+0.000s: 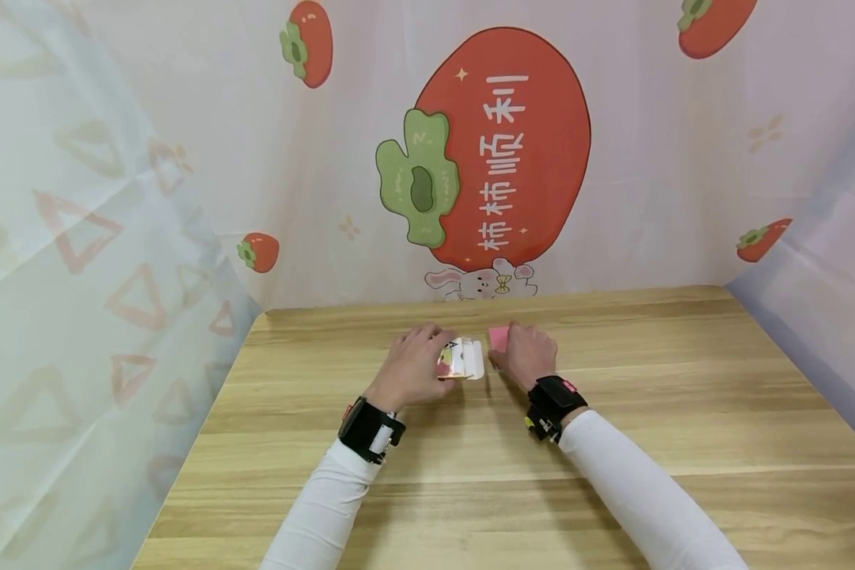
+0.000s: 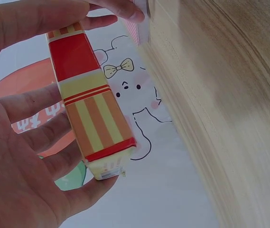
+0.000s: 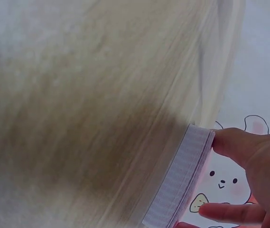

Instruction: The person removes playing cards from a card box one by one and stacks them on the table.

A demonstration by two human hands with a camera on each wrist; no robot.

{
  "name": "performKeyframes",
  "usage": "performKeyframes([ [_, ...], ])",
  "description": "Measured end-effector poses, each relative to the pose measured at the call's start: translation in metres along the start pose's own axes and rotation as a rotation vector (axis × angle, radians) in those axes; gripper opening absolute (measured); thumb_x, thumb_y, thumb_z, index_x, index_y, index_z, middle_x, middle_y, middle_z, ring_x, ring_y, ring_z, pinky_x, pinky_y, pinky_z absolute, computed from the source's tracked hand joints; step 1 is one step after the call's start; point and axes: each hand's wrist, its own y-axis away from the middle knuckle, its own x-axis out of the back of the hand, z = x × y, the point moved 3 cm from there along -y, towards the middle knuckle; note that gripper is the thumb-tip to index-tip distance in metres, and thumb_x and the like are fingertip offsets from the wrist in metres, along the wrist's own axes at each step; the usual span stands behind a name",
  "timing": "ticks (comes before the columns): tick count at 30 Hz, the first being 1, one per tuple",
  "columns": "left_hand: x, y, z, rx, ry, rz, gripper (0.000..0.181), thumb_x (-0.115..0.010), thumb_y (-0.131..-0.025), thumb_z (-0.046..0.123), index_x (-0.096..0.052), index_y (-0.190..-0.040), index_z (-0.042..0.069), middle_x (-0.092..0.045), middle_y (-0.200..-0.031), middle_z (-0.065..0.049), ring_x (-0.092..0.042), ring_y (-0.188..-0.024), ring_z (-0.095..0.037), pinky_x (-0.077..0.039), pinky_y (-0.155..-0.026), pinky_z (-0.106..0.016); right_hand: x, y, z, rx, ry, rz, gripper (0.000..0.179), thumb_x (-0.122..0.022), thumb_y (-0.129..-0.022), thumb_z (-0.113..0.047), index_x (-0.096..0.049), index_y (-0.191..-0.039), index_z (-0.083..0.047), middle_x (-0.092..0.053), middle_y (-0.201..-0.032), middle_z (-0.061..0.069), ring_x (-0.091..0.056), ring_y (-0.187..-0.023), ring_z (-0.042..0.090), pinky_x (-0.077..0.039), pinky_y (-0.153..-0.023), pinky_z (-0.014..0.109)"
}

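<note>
Our left hand (image 1: 415, 366) holds the box (image 1: 457, 361), its mouth toward three o'clock; our right hand (image 1: 533, 356) pinches the pink cards (image 1: 498, 339); we should hold both steady, card edges even.

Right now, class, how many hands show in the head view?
2: the left hand holding the open card box, and the right hand beside it, holding the pink card stack.

Both arms (image 1: 322, 505) stretched forward; left hand (image 1: 412, 366) gripping, right hand (image 1: 530, 356) pinching.
</note>
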Motion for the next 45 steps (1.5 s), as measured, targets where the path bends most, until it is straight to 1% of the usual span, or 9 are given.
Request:
performKeyframes([
  [9, -0.002, -0.001, 0.003, 0.006, 0.017, -0.009, 0.071, -0.074, -0.068, 0.036, -0.048, -0.131, 0.017, -0.049, -0.124, -0.003, -0.044, -0.116, -0.023, -0.030, -0.096, -0.049, 0.001, 0.003, 0.009, -0.019, -0.006, -0.029, 0.060, -0.068, -0.070, -0.058, -0.056, -0.093, -0.004, -0.053, -0.076, 0.013, -0.050, -0.063, 0.027, -0.039, -0.049, 0.038],
  [12, -0.002, -0.001, 0.004, 0.006, 0.017, -0.008, 0.071, -0.074, -0.067, 0.036, -0.049, -0.131, 0.017, -0.048, -0.124, -0.003, -0.044, -0.116, -0.023, -0.030, -0.096, -0.049, 0.006, 0.005, 0.012, -0.014, -0.023, -0.024, 0.061, -0.066, -0.071, -0.061, -0.055, -0.090, -0.004, -0.052, -0.076, 0.013, -0.050, -0.063, 0.027, -0.039, -0.049, 0.038],
  [16, -0.002, -0.002, 0.005, 0.001, 0.018, -0.006, 0.070, -0.073, -0.068, 0.036, -0.048, -0.131, 0.017, -0.048, -0.125, -0.003, -0.044, -0.117, -0.024, -0.030, -0.096, -0.049, 0.018, 0.007, 0.015, 0.028, -0.069, 0.013, 0.057, -0.063, -0.074, -0.060, -0.054, -0.086, -0.005, -0.052, -0.072, 0.011, -0.049, -0.061, 0.026, -0.038, -0.049, 0.036],
  [18, -0.002, -0.003, 0.005, -0.001, 0.019, -0.005, 0.070, -0.073, -0.068, 0.036, -0.048, -0.131, 0.017, -0.048, -0.125, -0.003, -0.044, -0.117, -0.024, -0.030, -0.096, -0.049, 0.025, 0.009, 0.016, 0.064, -0.107, 0.043, 0.057, -0.062, -0.075, -0.060, -0.058, -0.090, -0.005, -0.056, -0.076, 0.011, -0.051, -0.063, 0.025, -0.040, -0.051, 0.036],
  [24, -0.002, -0.005, 0.008, -0.008, 0.004, 0.000, 0.070, -0.072, -0.069, 0.039, -0.048, -0.131, 0.018, -0.048, -0.125, -0.003, -0.044, -0.117, -0.023, -0.032, -0.096, -0.048, 0.045, 0.017, 0.010, 0.201, -0.334, 0.098, 0.043, -0.063, -0.081, -0.047, -0.065, -0.103, -0.010, -0.063, -0.094, 0.005, -0.057, -0.079, 0.022, -0.044, -0.064, 0.035],
  [28, -0.003, -0.007, 0.011, -0.020, 0.008, 0.005, 0.070, -0.072, -0.069, 0.040, -0.048, -0.130, 0.018, -0.049, -0.124, -0.004, -0.045, -0.115, -0.023, -0.033, -0.095, -0.048, 0.053, 0.027, 0.002, 0.330, -0.530, 0.094, 0.024, -0.064, -0.084, -0.032, -0.066, -0.098, -0.013, -0.061, -0.089, -0.004, -0.055, -0.075, 0.015, -0.044, -0.061, 0.028],
  [32, -0.003, -0.009, 0.014, -0.043, 0.018, 0.018, 0.070, -0.074, -0.069, 0.040, -0.049, -0.129, 0.016, -0.049, -0.122, -0.004, -0.047, -0.112, -0.023, -0.035, -0.094, -0.048, 0.058, 0.036, -0.006, 0.421, -0.622, 0.054, 0.016, -0.066, -0.083, -0.022, -0.068, -0.096, -0.012, -0.062, -0.090, -0.005, -0.053, -0.069, 0.012, -0.044, -0.058, 0.025],
  [37, -0.003, -0.012, 0.017, -0.065, 0.011, 0.024, 0.070, -0.074, -0.069, 0.041, -0.049, -0.129, 0.016, -0.050, -0.122, -0.003, -0.047, -0.111, -0.022, -0.036, -0.093, -0.045, 0.060, 0.042, -0.010, 0.418, -0.598, 0.011, 0.010, -0.065, -0.083, -0.017, -0.068, -0.092, -0.012, -0.060, -0.087, -0.005, -0.052, -0.067, 0.013, -0.043, -0.059, 0.026],
  [45, -0.002, -0.015, 0.023, -0.111, -0.005, 0.049, 0.070, -0.073, -0.071, 0.041, -0.048, -0.131, 0.015, -0.049, -0.125, -0.002, -0.045, -0.116, -0.021, -0.034, -0.096, -0.044, 0.055, 0.038, -0.008, 0.365, -0.589, -0.017, 0.012, -0.066, -0.083, -0.024, -0.068, -0.090, -0.014, -0.060, -0.086, -0.006, -0.053, -0.068, 0.012, -0.044, -0.060, 0.026],
])
